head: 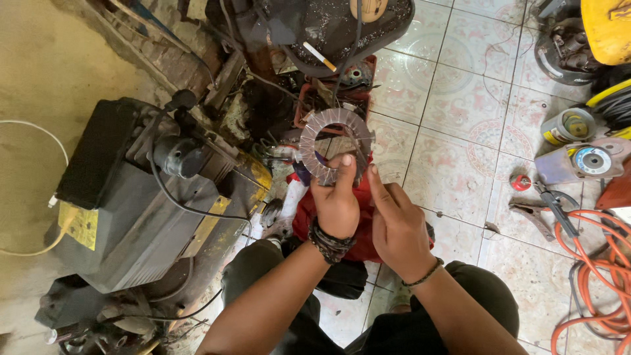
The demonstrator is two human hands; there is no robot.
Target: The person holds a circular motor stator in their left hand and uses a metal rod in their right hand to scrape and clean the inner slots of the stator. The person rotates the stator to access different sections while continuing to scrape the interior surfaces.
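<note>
Head view looks straight down past the person's knees to a cluttered workshop floor. At far left sits a grimy black and yellow machine (138, 204) with a dark cable looped over its top, resting on bare concrete. Just right of it, near the middle, the left hand (336, 204) rises from a forearm that comes up from the bottom edge, a dark beaded bracelet (328, 242) around the wrist. Its fingers are closed in a pinch on the lower edge of a flat grey ring-shaped disc (335, 146), thumb laid against the near face, holding the disc upright in the air above a red container (342, 217) that stands on the floor between the knees. The disc has a large round opening and a rim marked by fine radial lines. Behind it lies a heap of dark parts and wires, with a cigarette (320, 56) resting on a dark tray at the top. Just beside the left hand, the right hand (396, 223) is held upright with a thin cord band at the wrist; its fingers are loosely curled and hold nothing, the forefinger stretched up so that its tip lies at the disc's lower right edge. Further right the tiled floor (460, 164) carries a small red cap (520, 182), pliers (534, 217), an angle grinder (582, 161) and, at the far right edge, a coiled orange cable (601, 276).
</note>
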